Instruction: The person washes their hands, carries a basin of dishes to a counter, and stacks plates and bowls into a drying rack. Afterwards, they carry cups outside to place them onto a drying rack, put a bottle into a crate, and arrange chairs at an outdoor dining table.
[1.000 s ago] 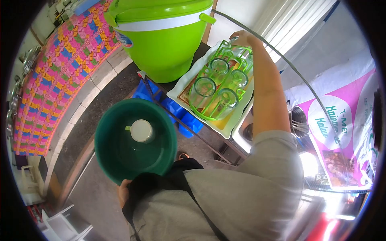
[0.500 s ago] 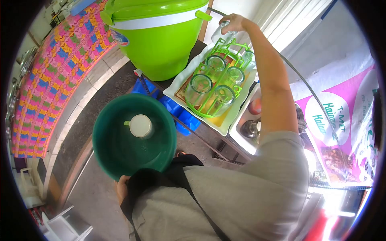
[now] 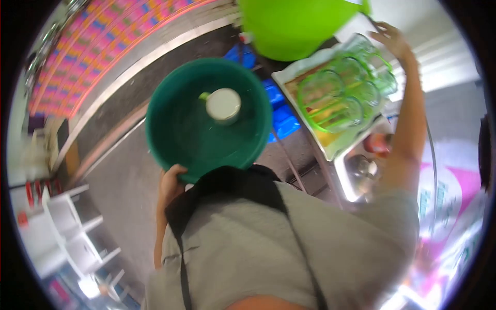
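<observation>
A dark green basin [image 3: 206,147] is held against my body, with my left hand [image 3: 173,183] gripping its near rim. Inside it rests a white mug [image 3: 223,103] with a light green handle. My right hand [image 3: 391,41] is at the upper right, fingers apart and holding nothing, just beyond a green wire glass rack [image 3: 323,111]. Several clear glasses sit in the rack; the far glass [image 3: 363,45] is closest to that hand. A white scalloped tray [image 3: 289,75] lies under the rack. Motion blurs the rack and glasses.
A bright green bucket [image 3: 294,26] stands behind the tray. Below the counter are blue containers [image 3: 283,121]. To the right, a white bin [image 3: 345,178] holds jars, near printed sacks [image 3: 439,201]. A white shelf [image 3: 77,232] stands at lower left, with patterned cloth [image 3: 103,46] above.
My right hand has let go of the glass, which now stands in the rack, and has drawn away from it. The view has shifted, while my left hand still grips the basin.
</observation>
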Available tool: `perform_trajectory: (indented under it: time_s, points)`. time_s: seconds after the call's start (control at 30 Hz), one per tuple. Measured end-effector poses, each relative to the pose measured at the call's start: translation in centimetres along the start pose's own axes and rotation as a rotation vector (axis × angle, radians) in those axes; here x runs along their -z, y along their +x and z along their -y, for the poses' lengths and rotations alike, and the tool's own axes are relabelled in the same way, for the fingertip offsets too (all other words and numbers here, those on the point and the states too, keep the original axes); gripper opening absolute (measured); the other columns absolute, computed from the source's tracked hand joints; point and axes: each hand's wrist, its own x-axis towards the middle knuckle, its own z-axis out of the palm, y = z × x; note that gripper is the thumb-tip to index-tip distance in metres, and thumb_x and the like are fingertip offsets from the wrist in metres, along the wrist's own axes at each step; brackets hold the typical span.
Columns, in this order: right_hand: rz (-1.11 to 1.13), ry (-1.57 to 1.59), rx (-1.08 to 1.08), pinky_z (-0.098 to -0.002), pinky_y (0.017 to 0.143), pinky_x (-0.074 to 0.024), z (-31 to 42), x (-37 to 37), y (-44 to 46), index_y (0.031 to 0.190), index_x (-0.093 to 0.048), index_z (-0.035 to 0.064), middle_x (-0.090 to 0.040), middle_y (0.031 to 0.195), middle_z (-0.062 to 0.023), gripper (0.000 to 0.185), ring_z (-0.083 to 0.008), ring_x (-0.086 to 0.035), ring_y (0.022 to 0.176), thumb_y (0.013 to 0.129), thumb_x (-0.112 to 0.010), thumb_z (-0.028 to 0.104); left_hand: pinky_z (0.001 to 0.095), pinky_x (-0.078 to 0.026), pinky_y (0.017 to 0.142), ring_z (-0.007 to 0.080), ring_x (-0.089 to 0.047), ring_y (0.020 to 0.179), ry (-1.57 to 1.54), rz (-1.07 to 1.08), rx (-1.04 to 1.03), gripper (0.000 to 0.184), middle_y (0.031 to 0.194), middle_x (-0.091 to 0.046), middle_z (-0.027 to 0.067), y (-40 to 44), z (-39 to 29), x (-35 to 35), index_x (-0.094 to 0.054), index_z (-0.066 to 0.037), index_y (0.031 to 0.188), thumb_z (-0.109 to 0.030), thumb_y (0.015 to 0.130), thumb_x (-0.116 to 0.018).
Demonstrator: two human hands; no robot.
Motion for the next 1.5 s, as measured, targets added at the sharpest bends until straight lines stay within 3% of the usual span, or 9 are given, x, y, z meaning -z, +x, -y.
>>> perform_trajectory:
  time_s: [0.07, 0.33, 0.53, 0.77, 0.87, 0.93, 1.13, 1.23, 1.5]
  points:
    - [0.160, 0.143, -0.079, -0.0279, 0.068, -0.0483, 6.5, 4.6, -2.9, 0.110, -0.064, 0.0049, -0.064, 0.087, -0.0041, 0.056, -0.0133, -0.058, 0.075, 0.081, -0.068, 0.053, 0.0383, -0.054, 0.067, 0.0263, -0.062, 0.078, -0.122, -0.021, 0.006, 0.036, 0.095, -0.059, 0.0137, 0.7, 0.6, 1.1, -0.050, 0.006, 0.111, 0.007, 0.075, -0.053]
    - [0.865, 0.406, 0.451, -0.0308, 0.085, -0.0502, 31.5, 1.7, -9.6, 0.120, -0.059, 0.0049, -0.066, 0.101, -0.0080, 0.042, -0.0187, -0.063, 0.093, 0.086, -0.070, 0.026, 0.0400, -0.057, 0.064, 0.0247, -0.064, 0.079, -0.234, -0.009, -0.097, 0.035, 0.095, -0.061, 0.0133, 1.7, 2.2, 2.3, -0.052, 0.005, 0.109, 0.007, 0.074, -0.055]
    - [0.484, 0.443, 1.068, -0.0422, 0.099, -0.0424, 40.1, -11.6, -10.5, 0.121, -0.058, 0.0082, -0.053, 0.125, -0.0170, 0.052, -0.0364, -0.052, 0.113, 0.075, -0.077, 0.025, 0.0411, -0.060, 0.060, 0.0275, -0.066, 0.072, -0.366, -0.062, -0.062, 0.035, 0.091, -0.063, 0.0141, 1.8, 5.1, 4.1, -0.054, 0.004, 0.107, 0.005, 0.072, -0.058]
    - [0.404, 0.666, 1.059, -0.0389, 0.100, -0.0434, 54.8, -14.1, -11.8, 0.125, -0.058, 0.0065, -0.053, 0.129, -0.0170, 0.049, -0.0329, -0.054, 0.118, 0.080, -0.074, 0.014, 0.0380, -0.057, 0.074, 0.0273, -0.064, 0.093, -0.559, -0.259, -0.171, 0.064, 0.108, -0.060, 0.0165, -2.8, 4.3, 15.2, -0.040, 0.003, 0.132, 0.007, 0.071, -0.057]
    - [0.467, 0.957, 0.842, -0.0358, 0.097, -0.0461, 63.3, -17.6, -13.3, 0.124, -0.057, 0.0020, -0.056, 0.126, -0.0145, 0.041, -0.0261, -0.057, 0.114, 0.086, -0.069, 0.011, 0.0316, -0.050, 0.047, 0.0224, -0.062, 0.066, -0.519, -0.357, -0.281, 0.072, 0.096, -0.061, 0.0142, -2.2, 7.3, 24.1, -0.032, -0.011, 0.141, 0.002, 0.074, -0.055]
    - [0.590, 1.236, 0.655, -0.0357, 0.095, -0.0475, 68.5, -18.6, -14.9, 0.122, -0.054, -0.0021, -0.058, 0.118, -0.0142, 0.032, -0.0228, -0.058, 0.107, 0.093, -0.059, 0.010, 0.0348, -0.057, 0.071, 0.0261, -0.064, 0.091, -0.604, -0.445, -0.302, 0.071, 0.107, -0.061, 0.0150, -4.3, 7.5, 29.1, -0.037, -0.005, 0.139, 0.006, 0.071, -0.056]
    - [1.582, 1.351, 0.978, -0.0358, 0.090, -0.0486, 88.1, -15.6, -25.0, 0.120, -0.054, -0.0054, -0.062, 0.110, -0.0184, 0.029, -0.0245, -0.061, 0.100, 0.094, -0.053, 0.008, 0.0363, -0.057, 0.059, 0.0247, -0.063, 0.086, -0.792, -0.673, -0.308, 0.076, 0.106, -0.059, 0.0153, -13.4, 3.9, 44.0, -0.034, -0.012, 0.142, 0.009, 0.072, -0.054]
    - [1.614, 0.814, 1.300, -0.0298, 0.086, -0.0506, 96.9, -15.9, -27.6, 0.116, -0.059, -0.0032, -0.067, 0.105, -0.0146, 0.027, -0.0167, -0.064, 0.096, 0.089, -0.059, -0.003, 0.0380, -0.057, 0.059, 0.0257, -0.063, 0.085, -0.895, -0.804, -0.407, 0.075, 0.106, -0.057, 0.0155, -13.8, 6.0, 50.2, -0.033, -0.012, 0.141, 0.009, 0.072, -0.053]
    - [1.182, 1.065, 1.313, -0.0244, 0.075, -0.0500, 127.9, -25.3, -34.2, 0.113, -0.061, -0.0004, -0.065, 0.091, -0.0073, 0.020, -0.0114, -0.061, 0.083, 0.093, -0.060, 0.003, 0.0401, -0.058, 0.062, 0.0269, -0.063, 0.084, -1.306, -1.192, -0.488, 0.056, 0.100, -0.056, 0.0140, -17.3, 9.6, 66.4, -0.043, -0.004, 0.127, 0.010, 0.073, -0.053]
